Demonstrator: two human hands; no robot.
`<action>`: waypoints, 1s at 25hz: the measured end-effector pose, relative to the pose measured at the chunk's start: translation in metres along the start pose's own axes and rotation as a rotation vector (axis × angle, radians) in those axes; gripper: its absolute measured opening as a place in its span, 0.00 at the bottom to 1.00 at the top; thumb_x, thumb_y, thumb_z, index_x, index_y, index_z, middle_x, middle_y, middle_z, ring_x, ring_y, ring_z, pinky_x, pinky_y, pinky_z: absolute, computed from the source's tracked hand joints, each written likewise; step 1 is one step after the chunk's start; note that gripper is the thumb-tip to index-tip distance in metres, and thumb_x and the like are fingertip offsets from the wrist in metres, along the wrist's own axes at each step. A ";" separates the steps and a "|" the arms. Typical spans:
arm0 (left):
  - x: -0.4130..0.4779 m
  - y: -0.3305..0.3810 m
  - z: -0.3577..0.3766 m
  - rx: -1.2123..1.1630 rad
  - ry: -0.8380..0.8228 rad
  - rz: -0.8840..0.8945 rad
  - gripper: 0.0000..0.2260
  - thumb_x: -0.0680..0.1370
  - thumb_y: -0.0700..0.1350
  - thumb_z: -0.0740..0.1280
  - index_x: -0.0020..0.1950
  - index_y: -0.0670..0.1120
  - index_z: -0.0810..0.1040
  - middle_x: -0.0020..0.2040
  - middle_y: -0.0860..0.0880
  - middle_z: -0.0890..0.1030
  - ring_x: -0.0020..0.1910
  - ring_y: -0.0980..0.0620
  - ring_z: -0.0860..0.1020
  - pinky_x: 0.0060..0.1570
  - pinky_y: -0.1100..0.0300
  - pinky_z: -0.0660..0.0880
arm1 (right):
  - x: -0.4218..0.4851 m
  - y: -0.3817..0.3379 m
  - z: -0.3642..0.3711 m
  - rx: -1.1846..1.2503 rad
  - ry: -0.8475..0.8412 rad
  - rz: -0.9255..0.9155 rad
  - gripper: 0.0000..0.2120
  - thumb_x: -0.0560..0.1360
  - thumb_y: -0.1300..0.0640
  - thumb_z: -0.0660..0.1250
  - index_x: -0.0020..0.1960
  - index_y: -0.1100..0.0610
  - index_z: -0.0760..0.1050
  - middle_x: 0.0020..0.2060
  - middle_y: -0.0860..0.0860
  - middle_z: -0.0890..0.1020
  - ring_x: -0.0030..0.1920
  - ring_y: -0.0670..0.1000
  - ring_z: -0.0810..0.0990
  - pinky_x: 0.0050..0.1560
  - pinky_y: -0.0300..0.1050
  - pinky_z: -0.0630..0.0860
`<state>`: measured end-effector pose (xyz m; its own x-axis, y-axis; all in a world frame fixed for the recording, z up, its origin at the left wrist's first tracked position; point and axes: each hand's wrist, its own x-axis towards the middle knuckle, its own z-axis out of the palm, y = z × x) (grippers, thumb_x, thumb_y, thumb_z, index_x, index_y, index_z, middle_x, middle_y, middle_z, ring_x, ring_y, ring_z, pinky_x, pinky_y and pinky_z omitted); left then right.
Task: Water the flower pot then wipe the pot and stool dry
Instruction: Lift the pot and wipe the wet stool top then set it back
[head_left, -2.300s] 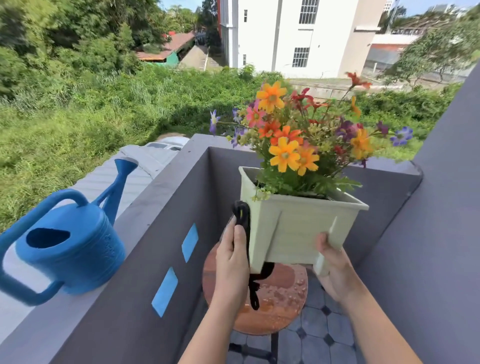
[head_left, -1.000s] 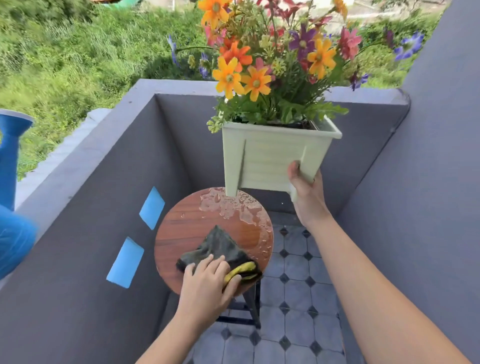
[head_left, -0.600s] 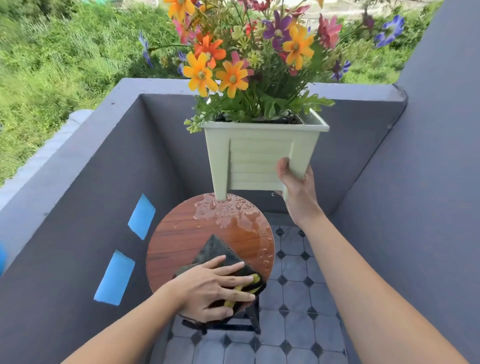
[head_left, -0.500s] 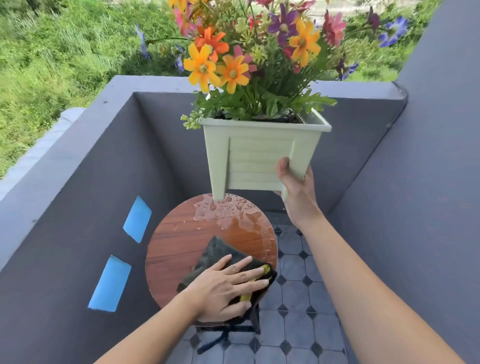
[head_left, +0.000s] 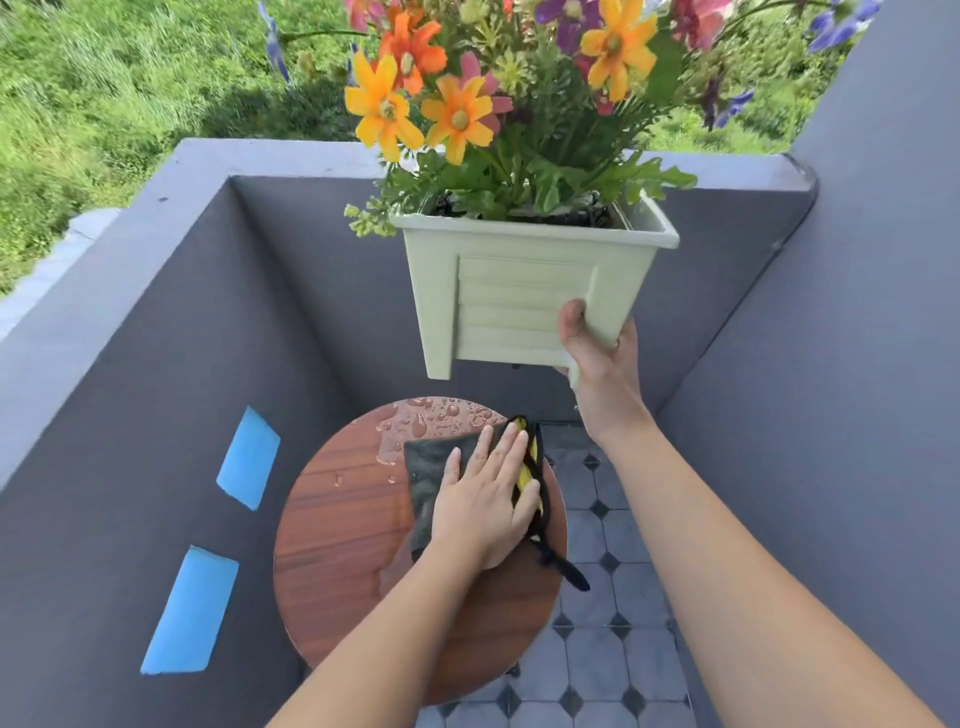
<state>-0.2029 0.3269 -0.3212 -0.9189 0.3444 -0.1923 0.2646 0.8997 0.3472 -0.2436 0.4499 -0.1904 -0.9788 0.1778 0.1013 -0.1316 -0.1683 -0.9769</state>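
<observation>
Moved: left hand (head_left: 488, 499) and cloth (head_left: 428, 467) have slid from the stool's near-right edge to its far-right part, and the fingers now point away from the person instead of rightward. The flower pot (head_left: 509, 306) stays lifted.
Counts: one flower pot, one stool (head_left: 337, 545), one cloth, two hands, two blue patches (head_left: 248, 457) (head_left: 191, 610) on the left wall (head_left: 130, 364).
Left hand: flat, fingers straight and together, pressing the cloth onto the stool.
Right hand (head_left: 597, 364): thumb on the front face and fingers curled round the near-right corner leg, holding the flower pot in the air.
Pot position: above and beyond the stool's far edge, touching only the right hand.
Pot direction: roughly upright and slightly tilted, mouth up, legs down, flowers (head_left: 457, 114) spreading upward.
Cloth axis: the long side runs near to far, with the yellow edge on the right; a black strap (head_left: 563, 566) trails over the stool's right rim.
Water: droplets (head_left: 441, 415) lie at the stool's far edge, just beyond the cloth.
</observation>
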 end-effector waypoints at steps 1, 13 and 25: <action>0.005 0.000 -0.001 -0.022 0.026 -0.045 0.26 0.81 0.58 0.45 0.78 0.55 0.43 0.78 0.60 0.41 0.76 0.57 0.38 0.74 0.49 0.38 | 0.000 -0.001 0.000 0.003 0.002 0.000 0.34 0.54 0.30 0.71 0.54 0.45 0.69 0.44 0.35 0.81 0.47 0.31 0.79 0.44 0.28 0.75; 0.019 -0.054 -0.019 -0.115 0.240 -0.474 0.28 0.80 0.57 0.47 0.78 0.52 0.47 0.79 0.55 0.47 0.77 0.52 0.44 0.73 0.45 0.43 | -0.010 -0.008 0.006 0.023 -0.039 0.023 0.33 0.55 0.31 0.71 0.56 0.43 0.69 0.45 0.31 0.82 0.51 0.33 0.79 0.46 0.31 0.77; -0.082 -0.090 -0.027 -0.106 0.260 -0.770 0.26 0.80 0.59 0.46 0.78 0.56 0.49 0.78 0.46 0.54 0.68 0.38 0.63 0.60 0.40 0.64 | -0.045 -0.034 0.019 0.084 -0.063 0.051 0.37 0.51 0.30 0.73 0.54 0.44 0.67 0.41 0.29 0.81 0.46 0.30 0.79 0.40 0.29 0.77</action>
<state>-0.1593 0.2106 -0.3116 -0.8736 -0.4444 -0.1983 -0.4854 0.8240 0.2921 -0.1981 0.4290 -0.1585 -0.9922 0.1060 0.0657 -0.0911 -0.2566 -0.9622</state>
